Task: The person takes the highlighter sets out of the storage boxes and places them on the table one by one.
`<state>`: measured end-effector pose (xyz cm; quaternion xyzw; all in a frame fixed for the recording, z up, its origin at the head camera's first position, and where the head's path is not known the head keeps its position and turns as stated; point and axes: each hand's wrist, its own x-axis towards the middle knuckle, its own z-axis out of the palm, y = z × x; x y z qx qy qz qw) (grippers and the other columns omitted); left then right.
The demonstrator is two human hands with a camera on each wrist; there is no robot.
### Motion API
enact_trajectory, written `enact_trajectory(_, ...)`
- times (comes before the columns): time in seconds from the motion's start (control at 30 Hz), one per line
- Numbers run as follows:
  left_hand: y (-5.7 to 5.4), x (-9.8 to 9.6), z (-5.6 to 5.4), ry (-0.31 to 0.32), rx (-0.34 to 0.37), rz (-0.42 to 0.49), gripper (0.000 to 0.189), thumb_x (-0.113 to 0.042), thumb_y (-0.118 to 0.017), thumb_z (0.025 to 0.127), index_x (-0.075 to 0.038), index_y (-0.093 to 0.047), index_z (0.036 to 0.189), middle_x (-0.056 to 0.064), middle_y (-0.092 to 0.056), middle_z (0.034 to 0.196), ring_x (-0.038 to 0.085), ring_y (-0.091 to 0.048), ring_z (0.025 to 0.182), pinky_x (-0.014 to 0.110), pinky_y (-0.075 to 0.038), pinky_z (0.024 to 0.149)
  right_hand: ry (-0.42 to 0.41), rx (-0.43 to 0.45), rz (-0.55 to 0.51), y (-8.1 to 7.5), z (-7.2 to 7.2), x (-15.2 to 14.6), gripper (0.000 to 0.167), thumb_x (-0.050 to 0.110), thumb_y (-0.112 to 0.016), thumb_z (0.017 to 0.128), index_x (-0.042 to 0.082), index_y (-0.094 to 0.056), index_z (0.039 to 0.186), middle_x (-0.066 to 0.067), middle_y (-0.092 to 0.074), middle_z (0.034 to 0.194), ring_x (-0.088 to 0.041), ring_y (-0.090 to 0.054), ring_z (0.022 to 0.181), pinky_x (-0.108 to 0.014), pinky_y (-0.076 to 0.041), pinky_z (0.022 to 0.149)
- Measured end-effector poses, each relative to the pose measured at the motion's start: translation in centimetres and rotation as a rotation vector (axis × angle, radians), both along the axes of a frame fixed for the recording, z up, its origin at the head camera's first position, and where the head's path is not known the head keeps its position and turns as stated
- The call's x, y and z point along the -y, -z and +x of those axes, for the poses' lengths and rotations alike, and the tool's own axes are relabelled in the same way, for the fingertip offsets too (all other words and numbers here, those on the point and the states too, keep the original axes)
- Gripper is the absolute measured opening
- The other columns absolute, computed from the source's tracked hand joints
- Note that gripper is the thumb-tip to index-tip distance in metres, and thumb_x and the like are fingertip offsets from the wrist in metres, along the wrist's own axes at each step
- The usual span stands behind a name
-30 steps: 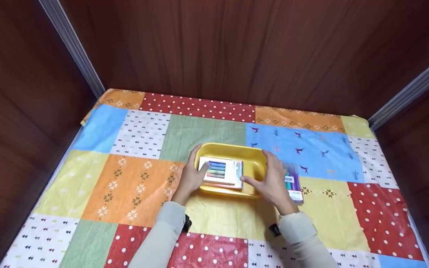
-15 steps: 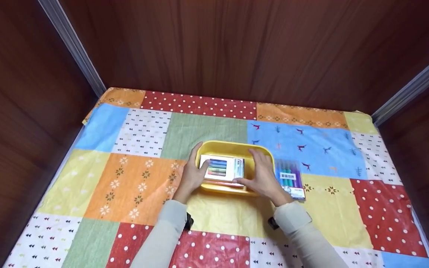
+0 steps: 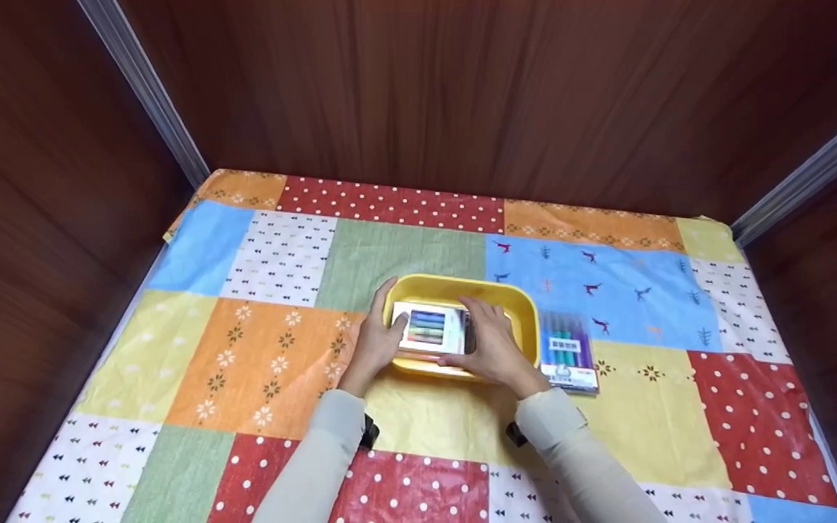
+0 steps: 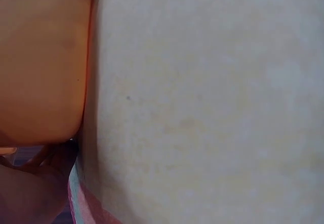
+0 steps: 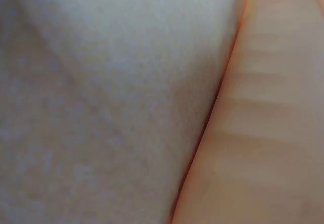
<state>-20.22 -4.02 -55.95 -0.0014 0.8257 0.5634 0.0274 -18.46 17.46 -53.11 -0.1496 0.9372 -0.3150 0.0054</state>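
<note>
A yellow plastic tub (image 3: 527, 319) stands on the cloth in the head view. Inside it lies a white crayon box (image 3: 455, 330) with rows of coloured sticks on its face; something thin and orange shows along its near side. My left hand (image 3: 375, 341) grips the tub's left wall, thumb inside over the box's left end. My right hand (image 3: 495, 349) reaches into the tub and holds the box's right end, thumb at the near edge and fingers at the far edge. In the left wrist view, the tub's wall (image 4: 45, 67) hides most of the left hand (image 4: 35, 188).
Just right of the tub lies a clear pack of felt-tip pens (image 3: 567, 352), green and purple. A patchwork tablecloth (image 3: 266, 363) covers the table. Dark wooden panels (image 3: 389, 94) enclose the back and both sides.
My right hand has moved left, from the tub's right rim into the tub and onto the right end of the crayon box. The left hand has stayed on the left wall.
</note>
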Motion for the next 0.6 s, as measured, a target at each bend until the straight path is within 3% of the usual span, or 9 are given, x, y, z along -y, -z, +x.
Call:
enact_trajectory(0.07, -0.4, 0.0, -0.2, -0.004, 0.025, 0.019, 0.064, -0.020, -0.057, 0.101, -0.033, -0.029, 0.157, 0.011, -0.042, 0.159, 0.037, -0.059, 0.112, 0.056, -0.046, 0.099, -0.002, 0.008, 0.004, 0.0, -0.1, 0.1, 0.106, 0.045, -0.093, 0.067, 0.006, -0.041, 0.151, -0.015, -0.052, 0.146, -0.036, -0.044, 0.131, -0.055, -0.033, 0.115)
enact_trajectory(0.1, -0.6, 0.1, -0.3, -0.004, 0.036, 0.028, 0.063, -0.021, -0.058, 0.101, -0.033, -0.030, 0.156, 0.011, -0.043, 0.158, 0.036, -0.061, 0.106, 0.055, -0.047, 0.096, -0.002, 0.012, 0.005, -0.1, -0.2, 0.1, 0.106, 0.045, -0.093, 0.067, 0.006, -0.041, 0.151, -0.015, -0.052, 0.146, -0.036, -0.044, 0.131, -0.055, -0.033, 0.115)
enact_trajectory(0.17, -1.0, 0.0, -0.8, -0.020, 0.054, 0.066, 0.061, -0.018, -0.059, 0.100, -0.031, -0.033, 0.154, 0.010, -0.044, 0.158, 0.034, -0.059, 0.117, 0.054, -0.046, 0.101, 0.000, 0.018, 0.009, -0.1, -0.3, 0.2, 0.105, 0.045, -0.092, 0.068, 0.007, -0.041, 0.151, -0.014, -0.052, 0.146, -0.036, -0.044, 0.131, -0.055, -0.033, 0.116)
enact_trajectory(0.3, -1.6, -0.4, -2.1, -0.049, 0.077, 0.156, 0.049, -0.015, -0.057, 0.100, -0.021, -0.042, 0.147, 0.013, -0.050, 0.151, 0.031, -0.058, 0.125, 0.048, -0.046, 0.105, 0.021, 0.028, 0.023, -0.2, -0.3, 0.0, 0.103, 0.044, -0.092, 0.068, 0.009, -0.042, 0.151, -0.013, -0.053, 0.146, -0.034, -0.045, 0.129, -0.053, -0.033, 0.115)
enact_trajectory(0.33, -1.7, -0.6, -2.3, -0.054, 0.083, 0.178, 0.046, -0.015, -0.055, 0.101, -0.018, -0.044, 0.145, 0.014, -0.050, 0.151, 0.032, -0.052, 0.136, 0.048, -0.043, 0.111, 0.026, 0.033, 0.027, -0.1, -0.3, 0.0, 0.103, 0.044, -0.092, 0.068, 0.009, -0.042, 0.151, -0.012, -0.053, 0.146, -0.034, -0.045, 0.129, -0.053, -0.034, 0.115)
enact_trajectory(0.6, -1.4, -1.0, -3.2, -0.016, 0.078, 0.175, 0.043, -0.029, -0.039, 0.110, -0.013, -0.047, 0.149, 0.013, -0.046, 0.156, 0.033, -0.041, 0.146, 0.051, -0.033, 0.120, 0.023, 0.052, 0.026, -0.1, -0.1, -0.3, 0.103, 0.043, -0.092, 0.069, 0.011, -0.041, 0.152, -0.012, -0.052, 0.148, -0.034, -0.044, 0.130, -0.054, -0.033, 0.115)
